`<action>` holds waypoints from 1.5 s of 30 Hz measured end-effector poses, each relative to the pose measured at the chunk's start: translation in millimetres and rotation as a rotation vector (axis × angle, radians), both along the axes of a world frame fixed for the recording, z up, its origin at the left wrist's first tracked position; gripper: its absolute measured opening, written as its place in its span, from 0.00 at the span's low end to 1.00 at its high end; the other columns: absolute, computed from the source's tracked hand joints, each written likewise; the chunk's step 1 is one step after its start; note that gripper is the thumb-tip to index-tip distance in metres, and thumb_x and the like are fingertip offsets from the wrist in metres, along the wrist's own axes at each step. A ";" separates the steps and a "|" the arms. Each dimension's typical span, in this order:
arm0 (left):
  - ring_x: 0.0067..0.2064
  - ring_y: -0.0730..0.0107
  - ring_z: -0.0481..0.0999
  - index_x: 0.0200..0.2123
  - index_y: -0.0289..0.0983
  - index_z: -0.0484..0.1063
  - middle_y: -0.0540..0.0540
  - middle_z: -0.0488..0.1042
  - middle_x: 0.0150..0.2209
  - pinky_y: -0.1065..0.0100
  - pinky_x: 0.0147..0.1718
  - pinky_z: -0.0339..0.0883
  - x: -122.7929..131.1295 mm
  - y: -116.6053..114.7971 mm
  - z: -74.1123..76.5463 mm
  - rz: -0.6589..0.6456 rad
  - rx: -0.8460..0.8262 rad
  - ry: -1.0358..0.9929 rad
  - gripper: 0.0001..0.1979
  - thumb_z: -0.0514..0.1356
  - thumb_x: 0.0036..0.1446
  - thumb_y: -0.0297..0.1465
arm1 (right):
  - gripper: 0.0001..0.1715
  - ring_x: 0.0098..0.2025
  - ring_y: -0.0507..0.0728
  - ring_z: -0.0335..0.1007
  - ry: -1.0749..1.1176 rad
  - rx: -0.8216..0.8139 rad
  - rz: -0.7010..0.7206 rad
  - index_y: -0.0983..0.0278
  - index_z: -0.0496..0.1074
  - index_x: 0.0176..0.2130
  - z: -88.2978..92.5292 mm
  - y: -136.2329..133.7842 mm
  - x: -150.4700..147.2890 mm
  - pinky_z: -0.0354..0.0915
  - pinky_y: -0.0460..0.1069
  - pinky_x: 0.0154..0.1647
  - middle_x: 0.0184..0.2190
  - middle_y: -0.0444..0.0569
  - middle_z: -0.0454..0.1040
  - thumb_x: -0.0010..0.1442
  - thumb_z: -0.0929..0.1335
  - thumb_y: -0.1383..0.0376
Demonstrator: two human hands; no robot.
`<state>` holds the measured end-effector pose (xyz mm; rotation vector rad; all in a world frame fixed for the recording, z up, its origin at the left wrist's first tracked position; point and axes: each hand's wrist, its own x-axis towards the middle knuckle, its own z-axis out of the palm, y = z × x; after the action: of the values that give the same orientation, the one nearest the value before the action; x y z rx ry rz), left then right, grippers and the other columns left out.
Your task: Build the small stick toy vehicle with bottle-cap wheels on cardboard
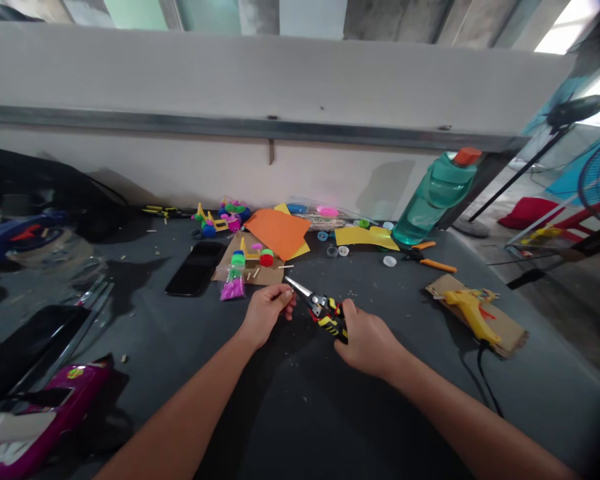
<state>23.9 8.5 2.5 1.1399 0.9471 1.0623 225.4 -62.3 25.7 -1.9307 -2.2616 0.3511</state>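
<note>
My right hand (373,339) is wrapped round the black and yellow grips of a pair of long-jawed pliers (318,305). Their silver jaws point up and to the left, towards my left hand. My left hand (271,311) is closed, thumb and fingers pinched together beside the jaw tips; what it holds is too small to make out. Just beyond lies a piece of cardboard (221,265) with green and red bottle caps, a yellow piece and short sticks on it. A clear bag of purple bits (233,287) lies at its near edge.
A black phone (195,268) lies left of the cardboard. Orange paper (278,231) and yellow paper (363,237) lie behind. A teal bottle (433,200) leans at the back right. A yellow glue gun (473,310) with a cord rests on cardboard. A magenta device (55,413) sits front left.
</note>
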 end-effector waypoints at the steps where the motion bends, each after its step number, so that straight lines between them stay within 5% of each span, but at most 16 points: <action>1: 0.21 0.79 0.66 0.27 0.32 0.70 0.51 0.68 0.23 0.74 0.19 0.62 0.5 -0.1 0.5 0.005 -0.006 -0.016 0.09 0.61 0.49 0.34 | 0.19 0.27 0.56 0.66 0.023 0.000 -0.021 0.64 0.56 0.39 -0.4 0.3 1.5 0.49 0.48 0.25 0.28 0.50 0.70 0.45 0.64 0.63; 5: 0.23 0.78 0.67 0.30 0.33 0.71 0.50 0.70 0.24 0.74 0.21 0.64 0.5 1.0 0.1 0.041 -0.021 -0.067 0.09 0.62 0.49 0.34 | 0.22 0.25 0.55 0.64 0.090 0.002 -0.085 0.64 0.56 0.40 -1.3 1.2 5.7 0.48 0.47 0.24 0.27 0.48 0.68 0.43 0.63 0.62; 25: 0.24 0.76 0.69 0.27 0.34 0.72 0.50 0.70 0.22 0.74 0.22 0.65 -4.4 3.1 -2.1 0.020 0.045 0.001 0.08 0.62 0.47 0.34 | 0.22 0.35 0.59 0.66 0.063 0.032 0.057 0.65 0.57 0.39 8.9 -3.8 0.1 0.56 0.49 0.32 0.35 0.53 0.68 0.43 0.63 0.62; 45: 0.21 0.76 0.67 0.24 0.33 0.71 0.49 0.70 0.22 0.73 0.21 0.64 -6.8 3.4 -8.2 0.024 0.051 0.084 0.10 0.61 0.48 0.36 | 0.18 0.25 0.55 0.65 -0.015 -0.047 0.099 0.63 0.55 0.36 12.5 -3.9 -0.5 0.48 0.48 0.24 0.27 0.49 0.70 0.44 0.64 0.61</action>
<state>17.2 11.9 -5.7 1.2254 1.0063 1.0699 224.9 -66.2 38.2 -1.8526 -2.3852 0.4064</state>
